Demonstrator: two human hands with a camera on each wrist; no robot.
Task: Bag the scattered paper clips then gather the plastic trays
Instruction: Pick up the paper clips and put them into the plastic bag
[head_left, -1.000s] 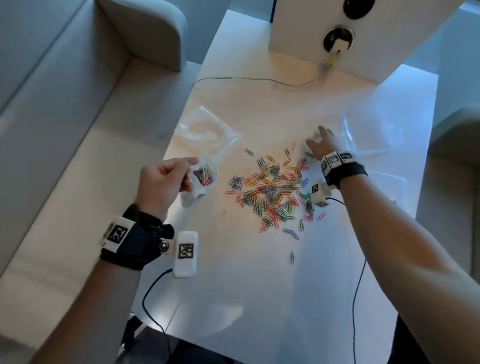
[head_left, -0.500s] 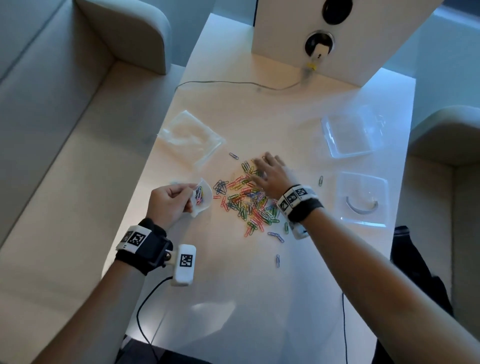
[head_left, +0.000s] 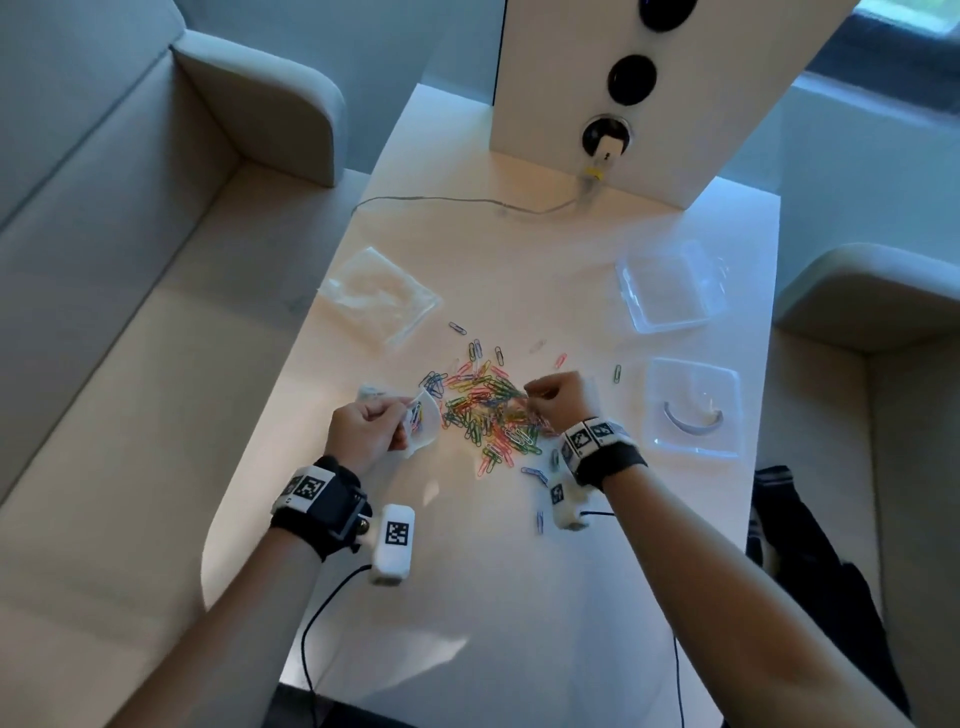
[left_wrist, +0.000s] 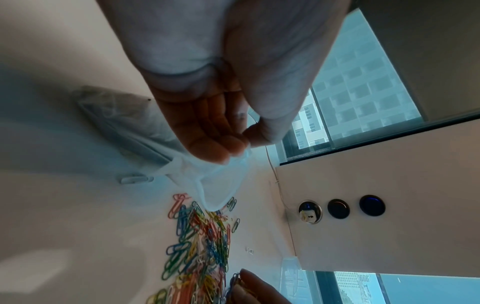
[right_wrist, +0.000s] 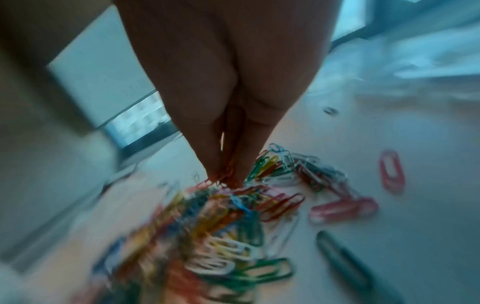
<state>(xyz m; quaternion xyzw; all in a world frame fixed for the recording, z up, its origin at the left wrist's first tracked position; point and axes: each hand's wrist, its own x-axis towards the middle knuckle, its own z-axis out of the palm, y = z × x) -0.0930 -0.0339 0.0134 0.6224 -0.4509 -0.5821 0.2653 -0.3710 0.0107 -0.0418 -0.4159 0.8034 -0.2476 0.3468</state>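
Note:
A heap of coloured paper clips (head_left: 483, 410) (left_wrist: 200, 242) (right_wrist: 233, 222) lies in the middle of the white table (head_left: 467, 597). My left hand (head_left: 366, 423) (left_wrist: 233, 144) pinches the rim of a small clear bag (head_left: 422, 422) (left_wrist: 221, 185) just left of the heap; a few clips are inside it. My right hand (head_left: 540, 397) (right_wrist: 226, 174) is at the heap's right side, fingertips bunched and pinching several clips. Two clear plastic trays sit at the right: one further back (head_left: 670, 293), one nearer (head_left: 693, 408) holding a curved grey piece.
A flat stack of spare clear bags (head_left: 379, 293) lies behind the left hand. A white box with round sockets (head_left: 623, 78) stands at the table's far end, a cable (head_left: 467, 202) running from it. Sofas (head_left: 104, 312) flank the table. Stray clips (head_left: 540, 519) lie near the right wrist.
My right hand came back from the far tray area to the heap, then curled its flat fingers into a pinch on clips. The left hand kept holding the bag.

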